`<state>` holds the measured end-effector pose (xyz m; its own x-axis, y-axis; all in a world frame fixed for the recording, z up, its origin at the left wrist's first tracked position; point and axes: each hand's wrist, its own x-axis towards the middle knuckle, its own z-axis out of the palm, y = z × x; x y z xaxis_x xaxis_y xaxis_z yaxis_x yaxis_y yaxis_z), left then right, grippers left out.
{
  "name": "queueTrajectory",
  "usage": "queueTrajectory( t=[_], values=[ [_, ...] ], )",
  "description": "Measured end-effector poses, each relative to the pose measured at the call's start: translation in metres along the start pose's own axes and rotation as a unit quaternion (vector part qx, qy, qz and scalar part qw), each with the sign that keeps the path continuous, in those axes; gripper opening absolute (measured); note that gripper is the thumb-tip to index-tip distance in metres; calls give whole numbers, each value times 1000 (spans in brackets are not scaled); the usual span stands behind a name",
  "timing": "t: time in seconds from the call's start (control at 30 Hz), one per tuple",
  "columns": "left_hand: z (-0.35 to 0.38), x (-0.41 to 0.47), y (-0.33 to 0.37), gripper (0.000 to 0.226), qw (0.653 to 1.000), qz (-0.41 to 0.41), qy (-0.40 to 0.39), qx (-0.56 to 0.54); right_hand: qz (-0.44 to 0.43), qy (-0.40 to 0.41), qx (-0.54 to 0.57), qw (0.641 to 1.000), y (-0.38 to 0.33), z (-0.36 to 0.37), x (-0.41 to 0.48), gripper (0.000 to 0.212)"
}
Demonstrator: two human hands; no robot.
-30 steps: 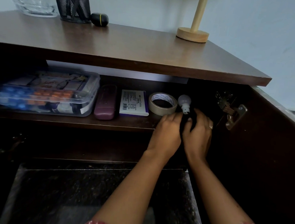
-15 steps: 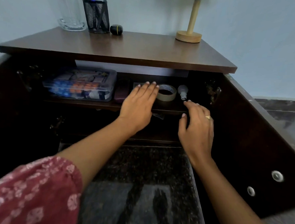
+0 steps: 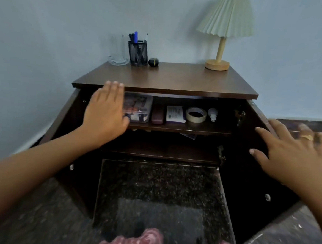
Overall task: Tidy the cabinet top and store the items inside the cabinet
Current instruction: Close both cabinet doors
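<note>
In front of the dark brown wooden cabinet, both doors stand wide and both hands are empty. The left hand is flat, fingers straight and close together, held before the left end of the upper shelf. I cannot tell whether it touches anything. The right hand is spread and blurred over the open right door.

Along the shelf lie a clear lidded plastic box, a maroon oblong case, a white printed packet, a roll of beige paper tape and a small white bulb.

If the doors are swung to now, three things would worry me. The bulb looks loose, and a slam could set it rolling off the front. A scrap of paper pokes out under the shelf and may get pinched. Lastly, the clear glass tumbler, black mesh pen pot and little black ball sit at the back of the top near the pleated-shade lamp, and they could be left out.
</note>
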<state>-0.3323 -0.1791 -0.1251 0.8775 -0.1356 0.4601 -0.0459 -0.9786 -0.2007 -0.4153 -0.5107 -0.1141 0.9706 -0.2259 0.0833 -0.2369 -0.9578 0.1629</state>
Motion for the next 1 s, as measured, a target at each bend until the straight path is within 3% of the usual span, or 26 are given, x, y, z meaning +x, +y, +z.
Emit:
queueTrajectory(
  t=[0.1, 0.2, 0.3, 0.5, 0.73, 0.83, 1.0],
  values=[
    [3, -6, -24, 87, 985, -125, -112, 37, -2, -77, 1, 997, 5, -1, 2, 62],
    [4, -13, -37, 90, 945, -239, -219, 53, -18, -105, 28, 994, 1, 3, -1, 61],
    [12, -20, -52, 92, 926, -274, -258, 20, -20, -101, 14, 995, -5, 6, -3, 58],
    [22, -24, -56, 88, 943, -237, -235, 20, -41, -68, 0, 997, -20, 6, -9, 55],
    [-8, -17, -12, 63, 963, -146, -228, -1, -75, -50, 24, 996, -46, 6, -9, 55],
    [-6, -13, 7, 65, 970, -114, -216, -6, -75, -46, 33, 996, -56, 6, -7, 58],
    [13, -5, 37, 75, 972, -134, -168, -98, -75, -49, 66, 994, -64, 4, -1, 65]
  ],
)
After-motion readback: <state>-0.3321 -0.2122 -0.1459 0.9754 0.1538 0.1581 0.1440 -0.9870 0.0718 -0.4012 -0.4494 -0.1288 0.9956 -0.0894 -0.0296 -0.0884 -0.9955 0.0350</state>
